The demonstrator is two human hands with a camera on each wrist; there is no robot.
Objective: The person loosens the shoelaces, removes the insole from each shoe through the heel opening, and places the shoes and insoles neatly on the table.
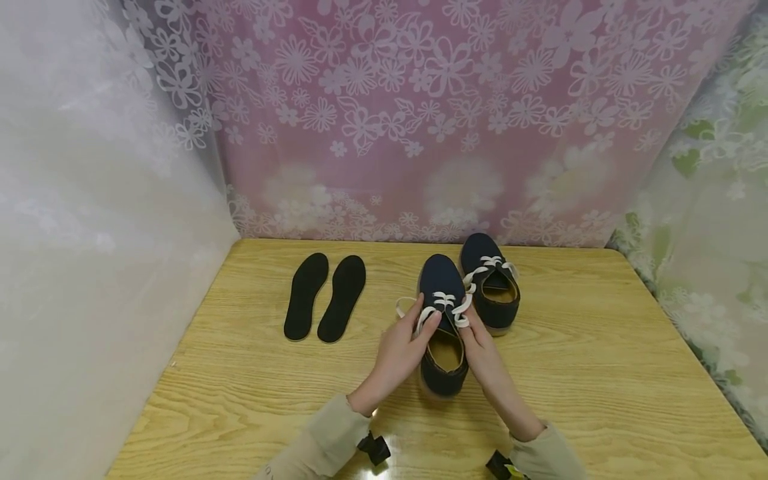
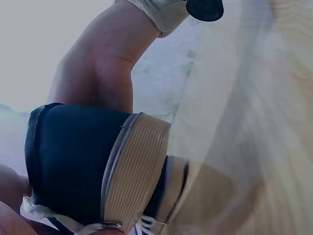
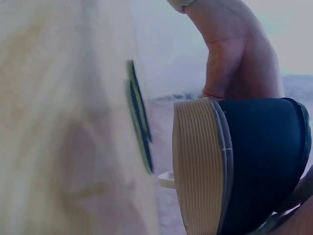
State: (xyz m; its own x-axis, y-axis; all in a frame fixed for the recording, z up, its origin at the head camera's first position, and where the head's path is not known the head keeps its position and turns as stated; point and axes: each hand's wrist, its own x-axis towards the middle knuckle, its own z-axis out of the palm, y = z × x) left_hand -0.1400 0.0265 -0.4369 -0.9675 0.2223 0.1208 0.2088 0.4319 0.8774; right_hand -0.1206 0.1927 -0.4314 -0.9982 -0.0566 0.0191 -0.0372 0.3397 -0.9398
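Note:
A dark navy shoe [image 1: 442,273] with white laces is gripped between both hands, its toe pointing away from me. My left hand [image 1: 401,347] holds its left side, with the thumb by the laces. On the opposite side, my right hand [image 1: 485,353] grips near the lace ends. In the left wrist view the ribbed beige sole [image 2: 139,171] appears raised off the table. The matching shoe [image 1: 499,311] stands just right of the held one, laces loose. Two black insoles [image 1: 307,297] lie side by side to the left.
The wooden table [image 1: 240,393] ends at a pink flowered curtain [image 1: 372,160] behind, with pale curtains on both sides. Small black objects [image 1: 377,449] show beside the cuffs at the near edge.

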